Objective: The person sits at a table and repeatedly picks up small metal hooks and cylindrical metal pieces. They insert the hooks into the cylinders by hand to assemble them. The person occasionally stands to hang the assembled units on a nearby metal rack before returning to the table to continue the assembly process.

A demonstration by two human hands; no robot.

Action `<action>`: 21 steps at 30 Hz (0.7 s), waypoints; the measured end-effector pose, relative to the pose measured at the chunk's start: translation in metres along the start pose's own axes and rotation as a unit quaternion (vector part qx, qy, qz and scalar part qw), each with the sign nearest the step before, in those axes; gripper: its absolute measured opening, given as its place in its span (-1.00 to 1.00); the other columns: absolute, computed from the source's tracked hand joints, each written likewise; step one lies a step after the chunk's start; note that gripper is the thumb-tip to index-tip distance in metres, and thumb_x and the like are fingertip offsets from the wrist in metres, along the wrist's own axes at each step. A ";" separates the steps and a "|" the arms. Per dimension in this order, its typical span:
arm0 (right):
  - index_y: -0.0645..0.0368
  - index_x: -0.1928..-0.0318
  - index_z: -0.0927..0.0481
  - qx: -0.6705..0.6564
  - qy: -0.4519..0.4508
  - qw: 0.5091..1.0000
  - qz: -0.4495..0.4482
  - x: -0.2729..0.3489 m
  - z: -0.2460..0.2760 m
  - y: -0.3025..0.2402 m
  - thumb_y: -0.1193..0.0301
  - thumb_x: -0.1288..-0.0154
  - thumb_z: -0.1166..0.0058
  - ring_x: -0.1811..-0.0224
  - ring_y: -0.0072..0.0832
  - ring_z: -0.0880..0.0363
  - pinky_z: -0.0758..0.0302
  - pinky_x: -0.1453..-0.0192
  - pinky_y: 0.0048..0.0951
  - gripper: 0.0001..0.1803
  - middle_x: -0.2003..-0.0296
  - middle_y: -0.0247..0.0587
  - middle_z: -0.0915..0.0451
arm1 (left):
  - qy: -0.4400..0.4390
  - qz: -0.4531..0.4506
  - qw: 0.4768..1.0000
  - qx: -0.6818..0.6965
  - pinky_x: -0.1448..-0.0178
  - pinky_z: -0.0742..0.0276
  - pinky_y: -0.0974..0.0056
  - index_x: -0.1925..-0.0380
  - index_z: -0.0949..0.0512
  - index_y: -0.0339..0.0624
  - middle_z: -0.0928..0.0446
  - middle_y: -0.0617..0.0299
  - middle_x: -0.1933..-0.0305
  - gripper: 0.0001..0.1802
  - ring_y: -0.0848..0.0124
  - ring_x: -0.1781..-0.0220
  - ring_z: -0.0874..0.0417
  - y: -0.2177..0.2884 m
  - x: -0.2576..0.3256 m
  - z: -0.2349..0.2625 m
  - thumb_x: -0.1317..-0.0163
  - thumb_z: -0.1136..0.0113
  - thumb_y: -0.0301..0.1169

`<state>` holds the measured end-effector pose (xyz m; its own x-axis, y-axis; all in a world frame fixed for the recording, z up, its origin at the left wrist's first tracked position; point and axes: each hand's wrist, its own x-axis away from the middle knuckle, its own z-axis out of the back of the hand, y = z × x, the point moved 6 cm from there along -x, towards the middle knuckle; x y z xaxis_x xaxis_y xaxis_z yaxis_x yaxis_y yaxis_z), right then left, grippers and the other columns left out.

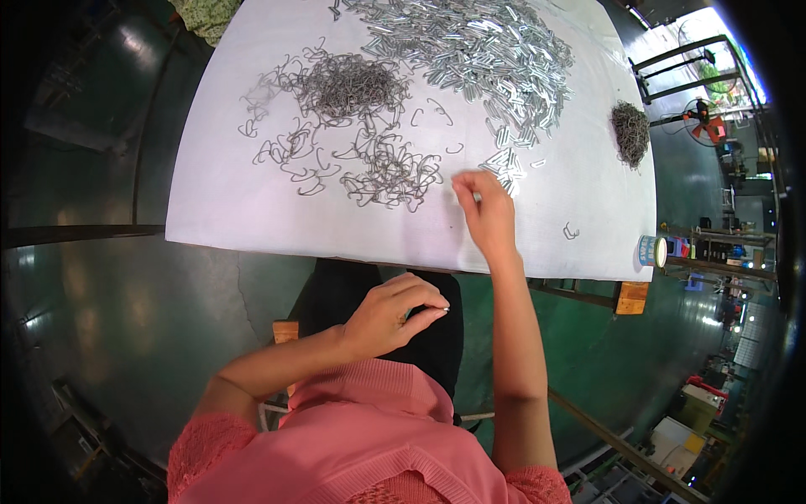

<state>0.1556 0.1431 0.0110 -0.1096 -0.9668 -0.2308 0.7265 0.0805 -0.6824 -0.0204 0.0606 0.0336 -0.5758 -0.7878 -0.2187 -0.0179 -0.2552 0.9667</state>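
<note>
A small shiny piece (pixel 447 309) is pinched in the grip of the left hand (pixel 393 312), held above the lap (pixel 337 292). The right hand (pixel 489 212) is held over the white surface (pixel 277 223), between scattered wire hooks (pixel 390 175) on its left and silvery metal strips (pixel 491 80) heaped beyond; whether anything is grasped by its grip cannot be told. A tin (pixel 651 251) is placed at the right edge.

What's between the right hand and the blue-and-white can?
Loose bent wire hooks on white tabletop, between right hand and can; head view.
</note>
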 end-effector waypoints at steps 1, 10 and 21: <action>0.16 0.31 -0.59 0.044 -0.020 0.999 0.018 -0.016 -0.006 0.005 0.49 -0.17 -0.16 0.36 -0.29 -0.59 -0.48 0.35 -0.35 -0.93 0.36 -0.23 -0.59 | 0.000 -0.006 1.000 -0.001 0.16 -0.51 0.26 0.34 -0.57 -0.16 -0.58 0.24 0.31 -0.90 0.28 0.27 -0.58 -0.001 0.001 -0.001 -0.12 -0.27 -0.49; 0.14 0.35 -0.57 0.223 -0.264 0.935 0.078 -0.074 -0.044 0.013 0.38 -0.14 -0.20 0.32 -0.21 -0.60 -0.49 0.20 -0.24 -0.87 0.34 -0.23 -0.59 | -0.011 -0.028 0.999 0.009 0.31 -0.50 0.33 0.31 -0.61 -0.19 -0.59 0.21 0.31 -0.86 0.35 0.32 -0.57 0.001 0.009 -0.006 -0.09 -0.30 -0.54; 0.15 0.35 -0.48 0.156 -0.165 0.973 0.041 -0.054 -0.042 0.020 0.42 -0.17 -0.11 0.26 -0.17 -0.59 -0.48 0.19 -0.22 -0.90 0.33 -0.20 -0.56 | 0.002 -0.041 0.999 -0.012 0.28 -0.49 0.30 0.32 -0.60 -0.21 -0.59 0.20 0.33 -0.87 0.32 0.33 -0.57 0.002 0.013 -0.009 -0.09 -0.29 -0.54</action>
<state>0.1474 0.2076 -0.0191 0.1439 -0.9896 -0.0046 0.8996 0.1327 -0.4160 -0.0208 0.0445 0.0318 -0.5695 -0.7662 -0.2976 -0.0451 -0.3324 0.9421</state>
